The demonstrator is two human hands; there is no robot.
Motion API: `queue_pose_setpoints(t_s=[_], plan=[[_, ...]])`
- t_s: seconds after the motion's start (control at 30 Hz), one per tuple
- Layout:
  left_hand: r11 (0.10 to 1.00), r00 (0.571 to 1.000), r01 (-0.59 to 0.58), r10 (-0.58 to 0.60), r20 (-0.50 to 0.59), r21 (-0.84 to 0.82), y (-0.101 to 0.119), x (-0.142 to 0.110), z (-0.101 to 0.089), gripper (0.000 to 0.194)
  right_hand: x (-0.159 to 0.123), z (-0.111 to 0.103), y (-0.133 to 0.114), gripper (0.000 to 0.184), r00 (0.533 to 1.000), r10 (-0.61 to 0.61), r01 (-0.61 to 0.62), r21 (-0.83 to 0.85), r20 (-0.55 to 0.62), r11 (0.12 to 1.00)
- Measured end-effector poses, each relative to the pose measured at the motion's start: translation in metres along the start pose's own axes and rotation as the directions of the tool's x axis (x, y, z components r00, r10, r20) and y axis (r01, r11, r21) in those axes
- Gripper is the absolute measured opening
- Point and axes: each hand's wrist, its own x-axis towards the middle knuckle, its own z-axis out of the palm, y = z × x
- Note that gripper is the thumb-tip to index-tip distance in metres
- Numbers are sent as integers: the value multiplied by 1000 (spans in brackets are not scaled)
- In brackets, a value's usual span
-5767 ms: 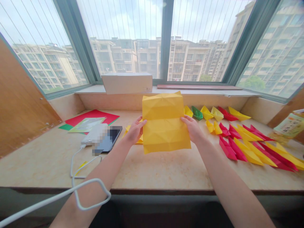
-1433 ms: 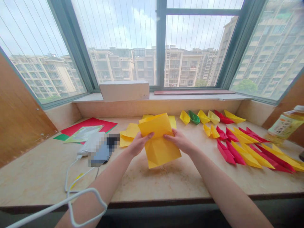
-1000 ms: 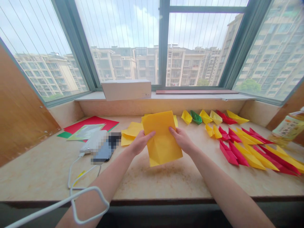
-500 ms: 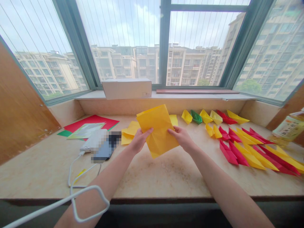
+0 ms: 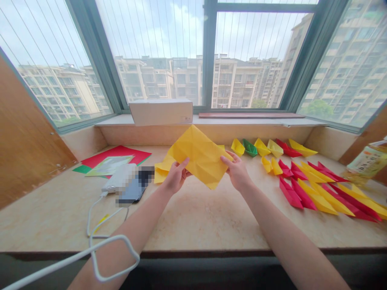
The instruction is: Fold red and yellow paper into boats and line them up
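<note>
A creased sheet of yellow paper is held up over the middle of the counter, turned so that one corner points up. My left hand pinches its left side, thumb on the near face. On the right edge, my right hand grips it between thumb and fingers. Behind my left hand lies more folded yellow paper, partly covered by the held sheet. To the right stand several folded paper boats, among them a green boat and a yellow boat.
Pink and yellow folded pieces fill the right side, near a bottle. At left lie red paper, a white power bank, a phone and a white cable. A white box sits on the sill.
The yellow sheet has been turned and opened wider, from an upright folded shape to a broad diamond. My right hand has moved slightly right; both hands still hold the sheet.
</note>
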Motion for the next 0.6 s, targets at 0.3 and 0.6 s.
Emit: queue_pose_setpoints(t_s=[0.3, 0.6], plan=[[996, 999, 36, -34, 24, -86, 11, 2, -9, 51, 4, -7, -12, 56, 981, -168, 164, -49, -94, 985], [986, 987, 162, -162, -7, 38, 15, 11, -26, 69, 7, -21, -16, 59, 974, -226, 198, -389, -26, 900]])
